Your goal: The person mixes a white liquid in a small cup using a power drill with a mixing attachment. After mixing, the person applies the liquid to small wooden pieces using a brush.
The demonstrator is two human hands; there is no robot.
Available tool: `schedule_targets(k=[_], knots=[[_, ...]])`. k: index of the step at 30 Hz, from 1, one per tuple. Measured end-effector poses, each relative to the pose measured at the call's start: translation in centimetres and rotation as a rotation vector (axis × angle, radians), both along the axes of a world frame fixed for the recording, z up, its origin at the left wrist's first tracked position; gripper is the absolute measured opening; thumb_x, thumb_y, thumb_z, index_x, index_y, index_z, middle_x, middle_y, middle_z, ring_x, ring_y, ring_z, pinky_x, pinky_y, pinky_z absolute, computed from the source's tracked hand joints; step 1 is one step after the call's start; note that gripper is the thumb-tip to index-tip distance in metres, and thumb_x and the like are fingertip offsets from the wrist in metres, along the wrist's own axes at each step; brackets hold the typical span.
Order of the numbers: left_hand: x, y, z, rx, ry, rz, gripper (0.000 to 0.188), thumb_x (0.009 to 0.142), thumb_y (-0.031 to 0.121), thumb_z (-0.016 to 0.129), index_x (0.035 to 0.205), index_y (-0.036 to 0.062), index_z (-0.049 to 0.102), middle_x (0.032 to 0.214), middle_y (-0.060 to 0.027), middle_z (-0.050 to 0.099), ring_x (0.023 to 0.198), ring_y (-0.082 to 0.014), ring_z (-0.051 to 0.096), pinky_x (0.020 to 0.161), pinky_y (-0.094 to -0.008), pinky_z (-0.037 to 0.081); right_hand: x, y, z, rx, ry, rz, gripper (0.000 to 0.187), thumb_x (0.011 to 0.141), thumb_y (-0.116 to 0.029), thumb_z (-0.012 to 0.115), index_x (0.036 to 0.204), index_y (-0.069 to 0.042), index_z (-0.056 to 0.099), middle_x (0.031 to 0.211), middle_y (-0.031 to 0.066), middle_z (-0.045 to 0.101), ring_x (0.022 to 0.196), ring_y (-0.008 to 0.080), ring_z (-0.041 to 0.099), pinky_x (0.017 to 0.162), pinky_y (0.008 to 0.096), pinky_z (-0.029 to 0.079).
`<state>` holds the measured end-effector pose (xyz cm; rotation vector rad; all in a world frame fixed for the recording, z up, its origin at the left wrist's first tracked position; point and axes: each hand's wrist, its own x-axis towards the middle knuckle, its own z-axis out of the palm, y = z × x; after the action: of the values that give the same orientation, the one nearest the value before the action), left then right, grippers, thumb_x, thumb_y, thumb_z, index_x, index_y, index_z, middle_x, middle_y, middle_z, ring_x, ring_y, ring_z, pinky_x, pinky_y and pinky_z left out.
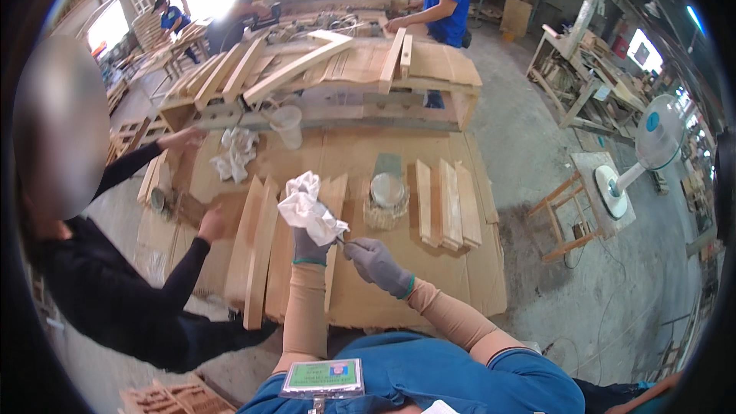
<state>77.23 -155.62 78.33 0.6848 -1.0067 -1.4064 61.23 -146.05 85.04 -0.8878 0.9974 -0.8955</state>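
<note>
My left hand, in a grey glove, is closed on a crumpled white cloth that hides most of its fingers. Close beside it, my right hand, gloved too, grips a thin dark tool whose tip meets the cloth's lower edge; its exact kind is too small to make out. Both hands are above a cardboard-covered bench. Long light wooden strips lie left of my hands. To the right are a round pale lid or tin and several shorter wooden strips.
At the left a person in black reaches over the bench. A second white cloth and a plastic cup lie farther back, before a raised shelf with wooden pieces. A fan stands on a stool at right. More people work behind.
</note>
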Motion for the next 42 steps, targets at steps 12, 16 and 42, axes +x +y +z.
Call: schedule_targets(k=[12,16,42], knots=[[9.7,2.9,4.6,-0.358,-0.411,0.428,0.009,0.095,0.021,0.045,0.095,0.0123,0.045,0.082,-0.0003,0.047,0.07,-0.0126,0.047,0.057,-0.0261,0.044,-8.8,11.4,1.3,0.196,-0.27,0.053,0.021,0.098,-0.021,0.044,0.085,-0.005,0.051,0.053,-0.0075,0.032,0.04,0.0036,0.029,0.037,0.0214,0.023],[-0.6,7.3,3.5,-0.161,-0.025,0.437,0.011,0.093,0.017,0.05,0.099,0.0092,0.046,0.085,-0.0013,0.046,0.08,-0.013,0.045,0.067,-0.0257,0.043,-10.4,10.1,1.8,0.109,-0.091,-0.042,0.022,0.097,-0.021,0.046,0.088,-0.003,0.055,0.055,-0.004,0.04,0.043,0.0057,0.036,0.038,0.0224,0.027],[-8.3,15.4,11.1,0.152,0.276,0.36,0.023,0.098,0.038,0.048,0.105,0.0166,0.052,0.078,0.0038,0.05,0.064,-0.0056,0.054,0.055,-0.0216,0.048,-5.2,9.6,-0.5,-0.864,0.651,0.137,0.013,0.086,-0.012,0.053,0.085,0.0,0.056,0.072,0.0174,0.063,0.063,0.0361,0.061,0.058,0.0429,0.049]])
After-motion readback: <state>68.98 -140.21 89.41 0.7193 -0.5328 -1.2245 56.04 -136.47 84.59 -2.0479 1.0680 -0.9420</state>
